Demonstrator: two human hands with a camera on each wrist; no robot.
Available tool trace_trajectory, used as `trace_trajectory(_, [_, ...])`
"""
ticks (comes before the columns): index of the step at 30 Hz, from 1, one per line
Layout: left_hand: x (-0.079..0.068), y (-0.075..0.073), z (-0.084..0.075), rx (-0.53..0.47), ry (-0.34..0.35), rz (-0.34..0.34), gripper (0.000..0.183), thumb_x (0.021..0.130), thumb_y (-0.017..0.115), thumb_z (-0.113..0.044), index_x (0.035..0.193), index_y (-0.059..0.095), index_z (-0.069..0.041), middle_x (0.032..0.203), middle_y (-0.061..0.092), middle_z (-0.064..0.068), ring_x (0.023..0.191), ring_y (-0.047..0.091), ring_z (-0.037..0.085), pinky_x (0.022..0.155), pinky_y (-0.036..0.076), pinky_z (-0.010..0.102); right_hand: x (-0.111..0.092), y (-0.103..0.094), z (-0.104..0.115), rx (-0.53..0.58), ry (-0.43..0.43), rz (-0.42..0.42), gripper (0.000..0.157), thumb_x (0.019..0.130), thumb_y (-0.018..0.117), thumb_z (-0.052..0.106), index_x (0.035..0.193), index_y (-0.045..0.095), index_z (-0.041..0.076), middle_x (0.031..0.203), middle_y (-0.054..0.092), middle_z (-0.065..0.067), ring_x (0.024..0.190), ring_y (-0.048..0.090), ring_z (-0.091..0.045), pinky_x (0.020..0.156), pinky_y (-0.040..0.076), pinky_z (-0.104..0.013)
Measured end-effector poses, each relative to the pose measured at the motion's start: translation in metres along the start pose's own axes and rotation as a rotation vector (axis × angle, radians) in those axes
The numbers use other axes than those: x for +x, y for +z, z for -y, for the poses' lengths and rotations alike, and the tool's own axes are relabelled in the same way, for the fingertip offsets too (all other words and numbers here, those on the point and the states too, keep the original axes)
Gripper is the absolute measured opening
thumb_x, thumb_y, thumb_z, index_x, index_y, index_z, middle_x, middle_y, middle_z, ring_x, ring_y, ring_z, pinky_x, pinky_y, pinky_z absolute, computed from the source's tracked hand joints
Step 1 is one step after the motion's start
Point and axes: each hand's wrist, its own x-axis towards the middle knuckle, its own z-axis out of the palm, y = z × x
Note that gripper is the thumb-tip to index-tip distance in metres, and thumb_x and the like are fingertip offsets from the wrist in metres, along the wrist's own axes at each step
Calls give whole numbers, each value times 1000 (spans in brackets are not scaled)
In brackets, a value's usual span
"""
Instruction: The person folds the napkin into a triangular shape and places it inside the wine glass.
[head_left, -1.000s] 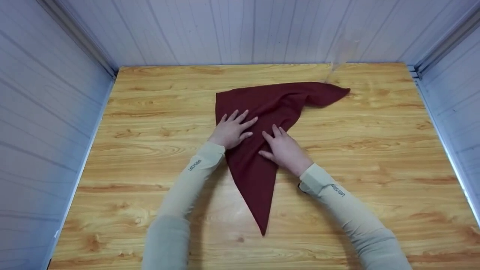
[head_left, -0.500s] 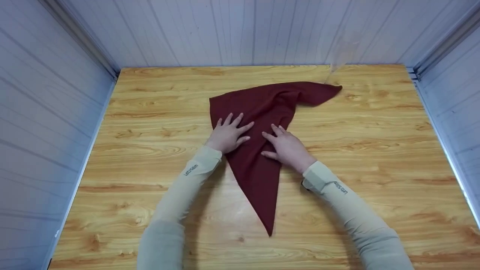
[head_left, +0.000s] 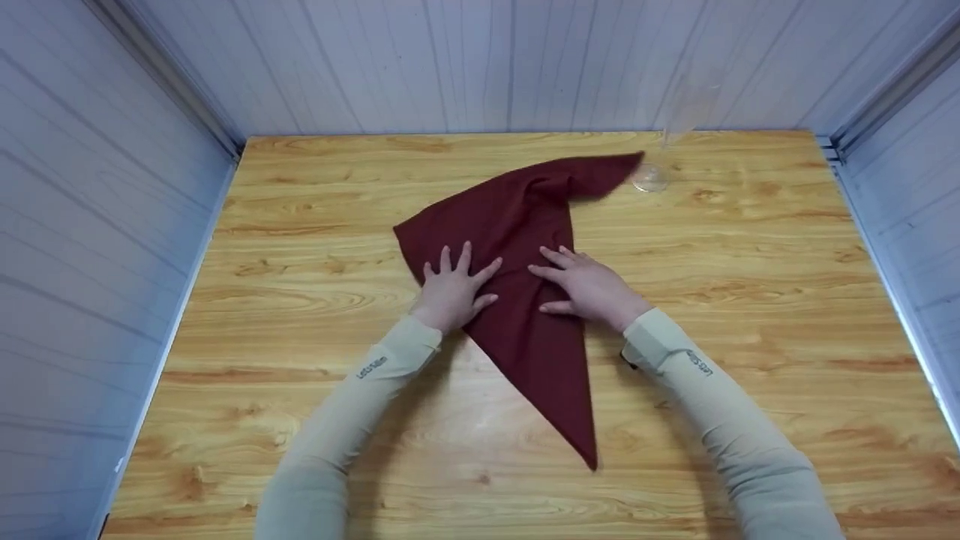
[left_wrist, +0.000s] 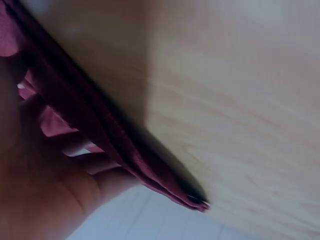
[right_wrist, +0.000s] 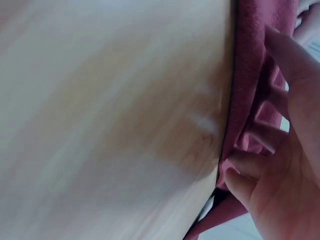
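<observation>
A dark red cloth point(head_left: 525, 285), folded into a rough triangle, lies on the wood-grain table. One point reaches towards the front and another towards the back right; wrinkles run through its upper middle. My left hand point(head_left: 450, 296) rests on the cloth's left part with fingers spread. Across from it, my right hand point(head_left: 589, 289) lies on the right edge, fingers extended and apart. In the left wrist view, layered cloth edges point(left_wrist: 110, 125) run beside the fingers. The right wrist view has the fingers resting against the cloth point(right_wrist: 247, 60), with part of its surface hidden by the hand.
Behind the cloth's right point stands a clear stemmed object with a round foot point(head_left: 649, 178); its upper part is faint. Pale panel walls point(head_left: 465, 67) enclose the table point(head_left: 300, 300) at the back and both sides.
The cloth has turned counterclockwise under both hands: its front point moved right, its back-right point left, its left corner nearer. The left hand came slightly closer, the right shifted slightly right. The round foot is now uncovered.
</observation>
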Motion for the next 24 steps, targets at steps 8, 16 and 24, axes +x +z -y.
trace_trajectory(8, [3,0,10,-51,-6,-22,64,96,28,-63,153,11,-39,156,18,15,140,17,42,106,23,62,-7,3,11,-18,4,-60,64,93,61,40,147,40,15,152,23,-24,138,24,-39,110,26,-49])
trace_trajectory(16, [20,-1,37,-141,45,-88,57,102,26,-51,154,11,-32,157,19,6,142,15,34,111,15,56,-12,10,34,-42,50,-157,58,93,65,21,145,43,13,144,31,-33,129,39,-42,95,46,-45])
trace_trajectory(24, [33,-3,44,-154,32,-36,59,100,25,-56,153,12,-36,158,14,6,144,10,31,112,15,54,-12,13,40,-44,82,-123,53,96,60,17,146,42,13,142,33,-35,128,39,-45,97,44,-47])
